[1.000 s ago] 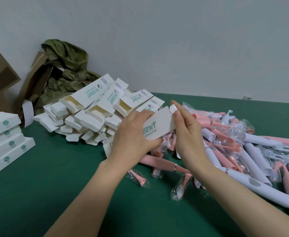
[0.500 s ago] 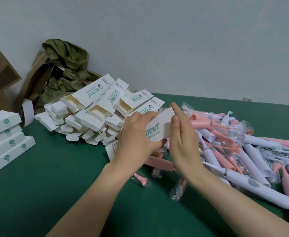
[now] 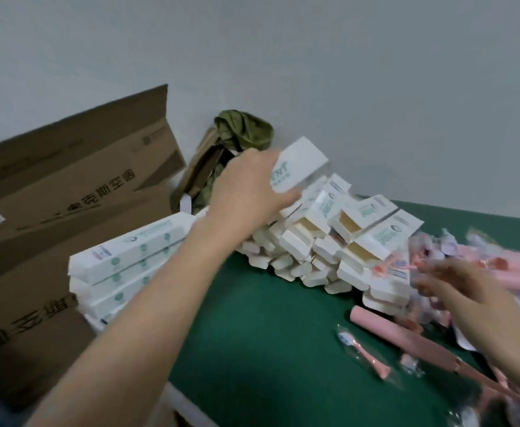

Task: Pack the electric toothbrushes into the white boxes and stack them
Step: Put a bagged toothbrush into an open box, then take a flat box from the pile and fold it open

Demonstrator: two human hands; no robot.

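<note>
My left hand [image 3: 246, 192] grips a closed white box [image 3: 298, 167] and holds it in the air above the heap of open white boxes [image 3: 329, 241]. A stack of closed white boxes [image 3: 123, 263] stands to the left on the green table [image 3: 268, 334]. My right hand [image 3: 446, 282] hovers blurred over the pile of pink and white toothbrushes [image 3: 498, 272] at the right, with its fingers loosely spread and nothing in it. A pink toothbrush handle [image 3: 400, 337] and a bagged brush head [image 3: 363, 352] lie on the cloth near it.
A large brown cardboard carton [image 3: 52, 226] stands at the left beyond the stack. Crumpled green fabric [image 3: 243, 131] and brown paper lean against the wall behind the box heap. The table's near edge [image 3: 184, 405] runs at the bottom centre.
My right hand has let go of the box and dropped to the right over the toothbrushes. My left hand has lifted the closed box up and leftward. The view has swung left.
</note>
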